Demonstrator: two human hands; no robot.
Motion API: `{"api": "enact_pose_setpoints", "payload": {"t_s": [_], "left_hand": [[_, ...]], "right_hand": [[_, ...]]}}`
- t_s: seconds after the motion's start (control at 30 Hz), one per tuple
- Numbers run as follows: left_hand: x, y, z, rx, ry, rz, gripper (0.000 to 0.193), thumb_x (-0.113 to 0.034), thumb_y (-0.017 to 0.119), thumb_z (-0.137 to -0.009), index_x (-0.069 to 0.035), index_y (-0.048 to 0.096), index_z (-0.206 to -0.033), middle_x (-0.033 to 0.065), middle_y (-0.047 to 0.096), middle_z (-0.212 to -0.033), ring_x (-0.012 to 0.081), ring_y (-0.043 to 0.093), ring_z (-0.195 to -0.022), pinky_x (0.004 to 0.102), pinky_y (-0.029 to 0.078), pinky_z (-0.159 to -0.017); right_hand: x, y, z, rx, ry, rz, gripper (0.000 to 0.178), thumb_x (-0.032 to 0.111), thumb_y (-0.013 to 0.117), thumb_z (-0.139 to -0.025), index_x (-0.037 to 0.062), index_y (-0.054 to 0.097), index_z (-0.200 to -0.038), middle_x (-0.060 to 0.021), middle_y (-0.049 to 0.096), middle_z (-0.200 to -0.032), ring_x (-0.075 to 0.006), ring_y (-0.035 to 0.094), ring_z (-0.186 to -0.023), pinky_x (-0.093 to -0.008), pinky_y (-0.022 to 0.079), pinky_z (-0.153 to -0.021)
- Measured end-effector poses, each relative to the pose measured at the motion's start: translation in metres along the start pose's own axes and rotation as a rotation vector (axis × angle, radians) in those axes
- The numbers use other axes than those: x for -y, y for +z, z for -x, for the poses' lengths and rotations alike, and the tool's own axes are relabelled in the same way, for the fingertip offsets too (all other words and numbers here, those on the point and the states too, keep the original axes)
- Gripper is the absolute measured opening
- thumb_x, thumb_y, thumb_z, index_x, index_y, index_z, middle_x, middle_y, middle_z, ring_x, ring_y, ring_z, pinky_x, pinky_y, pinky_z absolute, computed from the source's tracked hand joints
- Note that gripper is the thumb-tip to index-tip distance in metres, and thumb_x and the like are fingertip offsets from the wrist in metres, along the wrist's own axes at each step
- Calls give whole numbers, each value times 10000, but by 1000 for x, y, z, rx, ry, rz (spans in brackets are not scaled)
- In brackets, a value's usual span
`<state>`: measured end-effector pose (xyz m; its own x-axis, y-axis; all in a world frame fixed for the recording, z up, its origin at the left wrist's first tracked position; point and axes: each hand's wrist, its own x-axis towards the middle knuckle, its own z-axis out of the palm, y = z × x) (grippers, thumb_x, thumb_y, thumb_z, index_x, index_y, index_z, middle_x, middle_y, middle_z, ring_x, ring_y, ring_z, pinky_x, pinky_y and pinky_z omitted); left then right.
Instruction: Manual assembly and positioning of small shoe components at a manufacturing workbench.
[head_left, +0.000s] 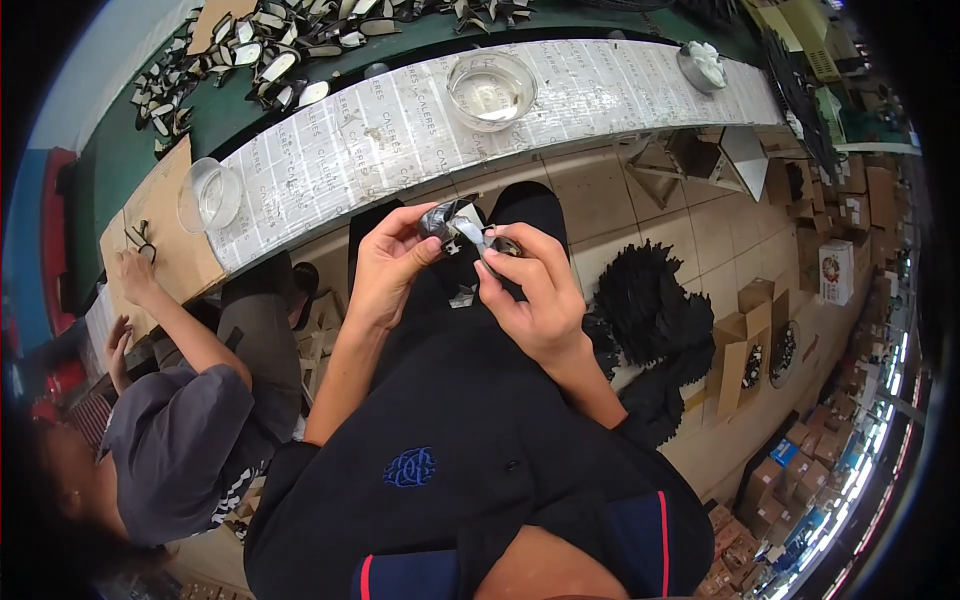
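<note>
In front of my chest, my left hand (392, 262) pinches a glossy black piece (438, 222), which shows a white patch and looks like a small shoe part. My right hand (537, 287) is closed beside it, fingers around a small whitish scrap (470, 231), possibly cloth, that touches the black piece. Something dark and rounded shows under the right fingers; whether it belongs to the same black piece I cannot tell. Both hands hang over my lap, just short of the bench edge.
A paper-covered bench (330, 150) runs ahead, bearing a clear bowl (491, 92), a clear cup (209, 195) and a small container of white material (703, 68). Many black pieces (270, 65) lie on the green surface behind. A co-worker (180, 430) sits left. Black strips (655, 310) and boxes (745, 340) lie right.
</note>
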<state>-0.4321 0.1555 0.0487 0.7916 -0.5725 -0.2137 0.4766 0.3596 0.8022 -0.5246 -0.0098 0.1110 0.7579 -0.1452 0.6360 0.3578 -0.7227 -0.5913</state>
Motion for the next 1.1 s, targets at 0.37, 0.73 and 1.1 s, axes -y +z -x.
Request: {"api": "enact_pose_setpoints", "payload": {"t_s": [0.37,0.73,1.1], "left_hand": [[-5,13,1,14,-21,13,409,-46,702,-905,7,561,-1285,103,641,-1182,172,639,-1070,329,559,-927],[-9,12,-4,3,-39,35,414,-66,724,-899,6,581,-1280,71,643,-1176,130,628,-1045,293,551,-901],[-15,23,-3,-6,-66,-14,382,-46,706,-904,26,589,-1261,91,650,-1154,148,633,-1032,320,565,-904]], "right_hand": [[0,1,4,3,75,-10,262,-67,771,-760,-13,655,-988,-179,642,-1110,-282,674,-931,-331,581,-794],[0,-12,3,-81,449,-578,155,-73,681,-875,-69,632,-1022,-165,586,-1200,-157,649,-970,-262,576,-784],[-21,-25,-11,7,163,-107,220,-34,753,-795,-9,659,-992,-172,650,-1115,-283,678,-913,-329,559,-774]]}}
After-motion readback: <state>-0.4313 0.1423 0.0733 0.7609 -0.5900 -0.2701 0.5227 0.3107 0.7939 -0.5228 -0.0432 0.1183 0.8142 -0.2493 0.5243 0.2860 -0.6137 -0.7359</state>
